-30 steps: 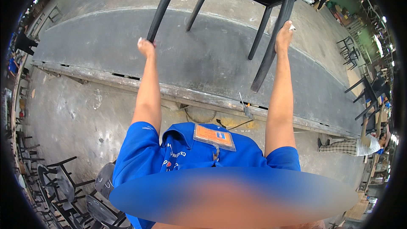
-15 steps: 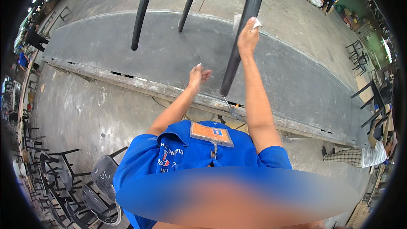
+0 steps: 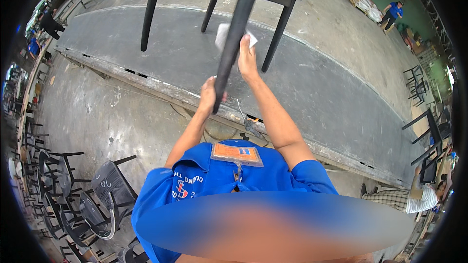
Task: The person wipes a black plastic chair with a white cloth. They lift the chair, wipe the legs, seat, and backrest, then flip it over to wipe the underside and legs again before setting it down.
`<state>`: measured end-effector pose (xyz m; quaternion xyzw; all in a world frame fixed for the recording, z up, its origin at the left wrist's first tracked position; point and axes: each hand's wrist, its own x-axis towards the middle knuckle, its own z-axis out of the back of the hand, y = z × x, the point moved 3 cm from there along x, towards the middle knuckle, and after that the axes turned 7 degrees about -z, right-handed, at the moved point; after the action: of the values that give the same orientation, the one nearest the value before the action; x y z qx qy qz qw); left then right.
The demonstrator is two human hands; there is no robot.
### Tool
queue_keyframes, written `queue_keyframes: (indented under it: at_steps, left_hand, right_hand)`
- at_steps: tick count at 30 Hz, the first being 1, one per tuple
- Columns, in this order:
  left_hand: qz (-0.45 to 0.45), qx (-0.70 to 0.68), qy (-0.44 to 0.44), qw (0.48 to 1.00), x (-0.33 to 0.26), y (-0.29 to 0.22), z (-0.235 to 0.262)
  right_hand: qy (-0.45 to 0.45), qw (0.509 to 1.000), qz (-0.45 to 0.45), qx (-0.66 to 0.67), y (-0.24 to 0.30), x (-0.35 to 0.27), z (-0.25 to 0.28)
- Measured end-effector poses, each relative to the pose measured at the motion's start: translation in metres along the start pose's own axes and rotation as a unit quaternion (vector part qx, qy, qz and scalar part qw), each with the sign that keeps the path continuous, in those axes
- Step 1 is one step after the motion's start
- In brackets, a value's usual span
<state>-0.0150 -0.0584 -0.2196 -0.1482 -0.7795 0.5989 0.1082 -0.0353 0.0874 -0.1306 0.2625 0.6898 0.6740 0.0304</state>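
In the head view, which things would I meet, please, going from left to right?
Dark chairs at lower left, leftmost leg of the raised black furniture, left hand, right hand, distant person in blue.

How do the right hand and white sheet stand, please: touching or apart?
Touching: the head view shows the right hand holding the white sheet beside its thumb.

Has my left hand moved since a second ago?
Yes. Against the long grey table, your left hand has moved rightward and closer to the near edge; it's now at the nearest black leg.
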Motion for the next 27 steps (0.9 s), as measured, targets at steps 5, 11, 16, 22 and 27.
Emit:
queue_keyframes:
  at_steps: [5,11,16,22,27]
  left_hand:
    - [-0.049,0.049,-0.153,0.986,-0.018,0.005,0.078]
    - [-0.126,0.078,-0.319,0.936,-0.024,0.016,0.167]
    - [-0.137,0.05,-0.373,0.916,-0.025,0.026,0.215]
    - [-0.107,0.028,-0.439,0.891,-0.03,0.011,0.244]
    - [-0.089,0.013,-0.437,0.895,-0.03,-0.032,0.233]
  right_hand:
    - [-0.146,0.864,-0.155,0.456,-0.092,0.016,0.104]
    - [-0.152,0.855,-0.196,0.455,-0.153,0.088,0.174]
    - [-0.025,0.952,-0.255,0.166,-0.17,0.119,0.113]
    - [-0.095,0.942,-0.26,0.192,-0.133,0.093,0.084]
    - [-0.008,0.98,-0.103,0.169,-0.034,0.048,0.085]
